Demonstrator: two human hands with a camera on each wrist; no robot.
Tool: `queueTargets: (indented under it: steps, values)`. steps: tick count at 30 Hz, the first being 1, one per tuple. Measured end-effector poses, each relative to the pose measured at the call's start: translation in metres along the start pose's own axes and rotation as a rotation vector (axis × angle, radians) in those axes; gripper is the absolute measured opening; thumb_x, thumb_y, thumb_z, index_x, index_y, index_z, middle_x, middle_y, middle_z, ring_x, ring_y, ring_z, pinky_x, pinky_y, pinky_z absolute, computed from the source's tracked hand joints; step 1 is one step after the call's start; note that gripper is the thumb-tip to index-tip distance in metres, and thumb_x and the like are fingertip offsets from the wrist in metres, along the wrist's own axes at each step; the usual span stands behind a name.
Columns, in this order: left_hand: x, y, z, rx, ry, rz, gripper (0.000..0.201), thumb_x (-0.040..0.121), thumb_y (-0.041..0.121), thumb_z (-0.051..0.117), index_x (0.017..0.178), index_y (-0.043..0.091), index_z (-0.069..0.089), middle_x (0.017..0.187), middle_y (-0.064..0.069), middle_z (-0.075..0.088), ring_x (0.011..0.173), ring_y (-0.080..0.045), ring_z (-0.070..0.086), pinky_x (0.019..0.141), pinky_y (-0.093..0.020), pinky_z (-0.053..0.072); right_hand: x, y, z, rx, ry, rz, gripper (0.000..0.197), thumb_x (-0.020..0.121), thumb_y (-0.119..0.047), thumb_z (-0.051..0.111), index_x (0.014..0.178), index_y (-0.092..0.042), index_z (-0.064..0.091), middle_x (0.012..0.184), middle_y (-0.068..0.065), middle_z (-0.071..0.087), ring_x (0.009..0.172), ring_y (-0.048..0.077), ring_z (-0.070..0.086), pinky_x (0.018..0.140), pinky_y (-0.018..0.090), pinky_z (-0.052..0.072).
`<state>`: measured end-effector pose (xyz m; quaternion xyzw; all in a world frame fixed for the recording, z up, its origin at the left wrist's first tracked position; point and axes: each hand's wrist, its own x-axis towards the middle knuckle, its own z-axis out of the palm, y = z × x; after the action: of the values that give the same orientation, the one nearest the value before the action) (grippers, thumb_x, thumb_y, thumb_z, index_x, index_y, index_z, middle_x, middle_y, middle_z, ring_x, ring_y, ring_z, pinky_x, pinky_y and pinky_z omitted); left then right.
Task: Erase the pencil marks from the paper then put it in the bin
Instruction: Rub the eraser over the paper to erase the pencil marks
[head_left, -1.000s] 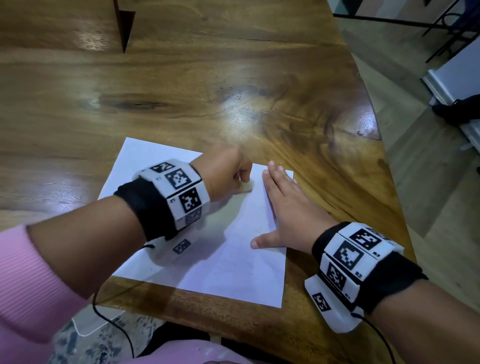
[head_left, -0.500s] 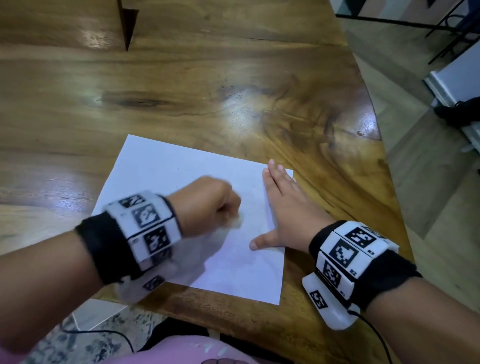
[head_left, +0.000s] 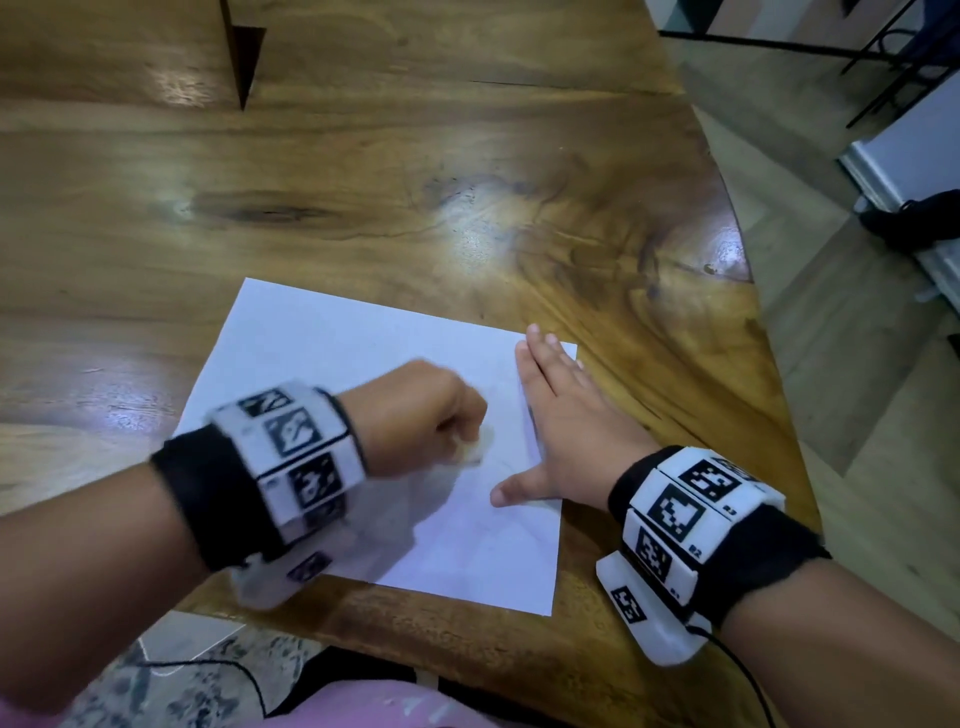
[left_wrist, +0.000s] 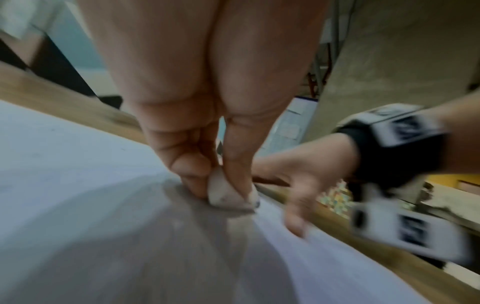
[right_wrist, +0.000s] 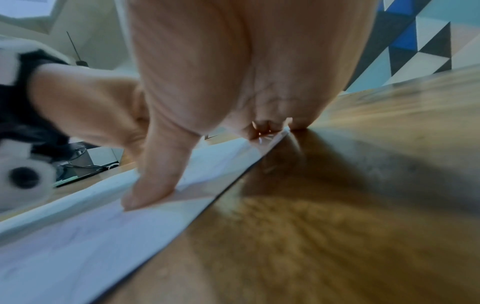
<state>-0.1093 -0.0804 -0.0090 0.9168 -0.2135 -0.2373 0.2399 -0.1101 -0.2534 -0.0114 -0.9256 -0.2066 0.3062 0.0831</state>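
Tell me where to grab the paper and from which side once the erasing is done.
Probably the paper's near edge, from the person's side: it lies flat, so nothing else gives purchase, and that edge sits closest to the table's rim, where the sheet could slide out past it for pinching.

The left hand (head_left: 423, 415) and its wrist band (head_left: 291, 457) look smeared in the head view, so the black squares on the band cannot be read. The eraser (head_left: 475, 449) is only a pale bit poking out from under the fist; most of it is hidden. In the left wrist view, thumb and fingers (left_wrist: 189, 164) cover its top. The pencil marks on the paper (head_left: 311, 353) are too faint to make out. The right hand (head_left: 563, 415) hides the paper's right edge. Both arms are cut off at the near edge.
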Motion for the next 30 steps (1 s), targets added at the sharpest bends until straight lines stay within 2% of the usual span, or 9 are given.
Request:
queueTargets:
  steps: [5,10,13,17,19,23,25,27,30]
  values:
    - [-0.011,0.000,0.004,0.055,-0.090,-0.003,0.012,0.078,0.025,0.064,0.070,0.018,0.059,0.078,-0.001,0.061,0.073,-0.018,0.053,0.060,-0.018,0.036,0.000,0.002,0.003,-0.009,0.025,-0.005,0.135,0.064,-0.064,0.072,0.147,-0.012,-0.021,0.151,-0.001,-0.036,0.140,0.011,-0.029,0.114,0.027,-0.013]
    - [-0.012,0.006,0.004,0.104,-0.081,-0.011,0.016,0.079,0.019,0.062,0.066,0.023,0.053,0.073,0.004,0.053,0.070,-0.015,0.047,0.054,-0.011,0.029,-0.008,0.009,0.005,-0.026,0.027,0.013,0.131,0.066,-0.064,0.070,0.147,-0.014,-0.020,0.152,0.001,-0.035,0.140,0.012,-0.028,0.117,0.030,-0.011]
    - [-0.003,0.008,-0.008,0.090,-0.104,-0.067,0.005,0.074,0.016,0.066,0.077,0.020,0.066,0.065,0.009,0.053,0.066,-0.011,0.047,0.055,-0.016,0.034,-0.010,0.011,0.006,-0.052,0.013,0.004,0.134,0.064,-0.066,0.070,0.147,-0.013,-0.021,0.151,0.001,-0.037,0.139,0.012,-0.031,0.117,0.032,-0.013]
    - [0.035,0.002,-0.032,-0.008,0.192,-0.156,0.016,0.071,0.006,0.062,0.082,0.014,0.069,0.055,0.014,0.047,0.063,-0.016,0.048,0.053,-0.017,0.034,-0.010,0.012,0.007,-0.087,0.032,0.016,0.134,0.063,-0.070,0.067,0.147,-0.015,-0.021,0.151,-0.001,-0.035,0.139,0.012,-0.031,0.116,0.036,-0.016]
    - [0.049,0.005,-0.036,-0.025,0.267,-0.170,0.014,0.071,0.009,0.064,0.084,0.012,0.068,0.056,0.014,0.046,0.067,-0.017,0.049,0.057,-0.022,0.035,-0.010,0.014,0.007,-0.101,0.034,0.027,0.134,0.062,-0.072,0.065,0.147,-0.017,-0.021,0.152,-0.002,-0.035,0.139,0.010,-0.030,0.115,0.041,-0.018]
    - [0.045,0.008,-0.027,-0.008,0.162,-0.114,0.007,0.073,0.011,0.065,0.079,0.010,0.066,0.057,0.013,0.046,0.068,-0.019,0.050,0.057,-0.022,0.036,-0.010,0.015,0.008,-0.094,0.031,0.047,0.134,0.060,-0.074,0.065,0.147,-0.020,-0.022,0.151,-0.007,-0.035,0.139,0.008,-0.030,0.112,0.049,-0.020]
    - [0.036,0.004,-0.023,-0.015,-0.002,-0.096,0.008,0.072,0.006,0.065,0.078,0.012,0.066,0.058,0.012,0.051,0.061,-0.014,0.051,0.051,-0.010,0.035,-0.010,0.016,0.008,-0.081,0.035,0.051,0.134,0.059,-0.073,0.066,0.147,-0.022,-0.021,0.151,-0.009,-0.035,0.139,0.007,-0.030,0.112,0.051,-0.020]
    - [0.034,0.003,-0.023,-0.018,-0.087,-0.117,0.011,0.072,0.006,0.066,0.079,0.014,0.067,0.060,0.008,0.056,0.057,-0.009,0.050,0.049,-0.007,0.035,-0.010,0.016,0.008,-0.067,0.045,0.055,0.134,0.058,-0.073,0.067,0.147,-0.023,-0.020,0.152,-0.011,-0.034,0.139,0.006,-0.029,0.112,0.052,-0.020]
    - [0.048,0.007,-0.030,0.010,0.143,-0.133,0.013,0.072,0.008,0.065,0.085,0.009,0.068,0.063,0.004,0.052,0.066,-0.017,0.049,0.055,-0.018,0.035,-0.010,0.016,0.009,-0.060,0.052,0.057,0.135,0.057,-0.073,0.068,0.148,-0.024,-0.019,0.152,-0.012,-0.032,0.139,0.005,-0.029,0.112,0.051,-0.020]
